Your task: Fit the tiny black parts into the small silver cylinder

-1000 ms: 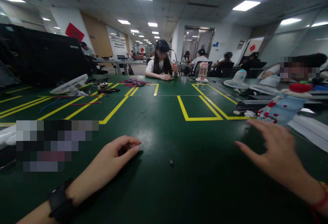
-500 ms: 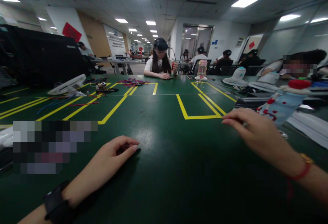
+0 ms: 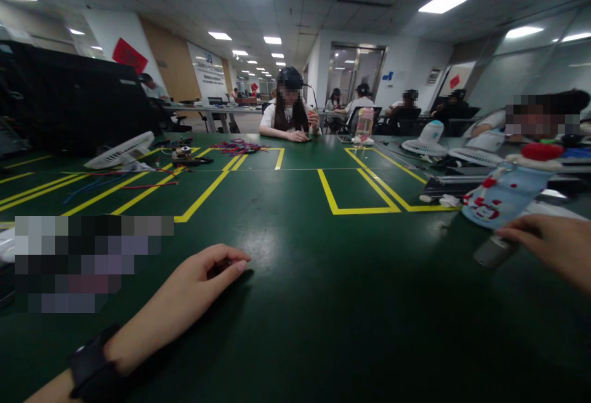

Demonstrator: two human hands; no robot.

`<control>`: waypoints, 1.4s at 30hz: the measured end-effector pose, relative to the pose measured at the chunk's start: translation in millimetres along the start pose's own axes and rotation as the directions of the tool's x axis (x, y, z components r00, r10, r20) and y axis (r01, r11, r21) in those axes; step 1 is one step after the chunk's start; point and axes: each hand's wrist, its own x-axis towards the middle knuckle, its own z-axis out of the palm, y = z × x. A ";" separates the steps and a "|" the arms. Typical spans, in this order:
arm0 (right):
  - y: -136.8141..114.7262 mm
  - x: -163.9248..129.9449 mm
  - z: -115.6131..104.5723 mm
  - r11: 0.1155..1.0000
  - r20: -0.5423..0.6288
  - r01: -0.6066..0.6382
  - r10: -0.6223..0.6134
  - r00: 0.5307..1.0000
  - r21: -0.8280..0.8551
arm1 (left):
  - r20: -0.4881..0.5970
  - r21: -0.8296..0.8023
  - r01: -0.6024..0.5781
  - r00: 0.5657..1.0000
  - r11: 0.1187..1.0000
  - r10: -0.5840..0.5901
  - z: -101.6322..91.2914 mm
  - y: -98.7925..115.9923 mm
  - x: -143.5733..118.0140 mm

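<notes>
While the left hand (image 3: pixel 203 283) curls shut over something too small to identify on the bench (image 3: pixel 323 304), the right hand (image 3: pixel 551 246) pinches a small grey cylinder (image 3: pixel 493 251) end-on: likely light, rigid, slick; safer held mid-body

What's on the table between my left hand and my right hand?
Nothing: in the head view only bare green table lies between the left hand and the right hand, which rests by a small grey cylinder.

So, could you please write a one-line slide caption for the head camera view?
Left hand rests curled on the green table; right hand grips a small grey cylinder beside a patterned bottle.
</notes>
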 end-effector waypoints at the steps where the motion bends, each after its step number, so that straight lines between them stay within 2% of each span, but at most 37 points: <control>1: 1.3 0.6 -0.8 1.000 0.019 -0.018 0.018 1.000 0.002 | 0.000 -0.001 -0.006 1.000 1.000 0.006 0.1 -0.5 0.3; 9: 1.0 -6.8 -0.9 0.997 0.069 -0.068 0.065 0.995 0.033 | 0.005 -0.008 -0.011 1.000 1.000 0.011 1.0 -3.5 0.7; 12: -4.1 -15.9 -1.8 0.987 0.055 -0.132 0.128 0.990 0.087 | 0.008 -0.006 -0.014 1.000 1.000 0.014 0.7 -1.3 -1.2; 15: -5.4 -25.7 -0.6 0.956 0.152 -0.215 0.186 0.971 0.201 | 0.013 -0.002 -0.014 1.000 1.000 0.014 0.8 0.6 -1.2; 17: -6.1 -31.3 0.8 0.950 0.183 -0.233 0.196 0.963 0.207 | 0.018 0.006 -0.021 1.000 1.000 0.021 1.0 0.7 -0.3; 20: -16.6 -38.9 1.6 0.980 0.073 -0.113 0.102 0.992 0.164 | 0.018 0.024 -0.032 0.999 0.999 0.032 1.8 0.2 1.1; 23: -48.6 -49.6 1.0 0.974 -0.074 0.068 -0.054 0.996 0.218 | 0.009 0.051 -0.050 0.999 0.997 0.050 3.1 1.9 1.2; 25: -83.9 -60.4 -0.1 0.916 -0.140 0.213 -0.175 0.975 0.340 | 0.005 0.079 -0.065 0.998 0.995 0.065 4.0 4.3 0.5; 26: -104.8 -66.9 -1.1 0.858 -0.156 0.295 -0.251 0.955 0.422 | 0.000 0.094 -0.071 0.997 0.993 0.071 4.4 5.4 0.0; 28: -149.6 -80.9 -3.9 0.687 -0.171 0.432 -0.416 0.893 0.584 | -0.006 0.116 -0.079 0.997 0.990 0.080 5.1 5.9 -0.8; 30: -191.3 -93.7 -6.7 0.522 -0.162 0.481 -0.541 0.825 0.704 | -0.007 0.132 -0.087 0.996 0.987 0.089 5.5 4.0 -1.1; 33: -232.6 -106.1 -5.0 0.384 -0.135 0.458 -0.630 0.764 0.802 | -0.017 0.149 -0.092 0.995 0.985 0.096 6.7 1.0 -1.3; 35: -243.2 -109.6 1.8 0.356 -0.111 0.413 -0.631 0.768 0.838 | -0.049 0.150 -0.098 0.993 0.984 0.106 9.3 4.9 -2.4; 37: -244.7 -110.4 11.0 0.343 -0.076 0.340 -0.597 0.799 0.876 | -0.085 0.142 -0.140 0.985 0.980 0.153 14.8 17.0 -4.1; 39: -242.9 -109.9 19.0 0.321 -0.034 0.261 -0.570 0.821 0.910 | -0.096 0.127 -0.241 0.962 0.962 0.254 23.2 36.4 -5.1; 42: -241.6 -108.7 22.7 0.273 -0.007 0.213 -0.600 0.800 0.938 | -0.070 0.059 -0.402 0.912 0.914 0.405 38.5 68.8 -2.7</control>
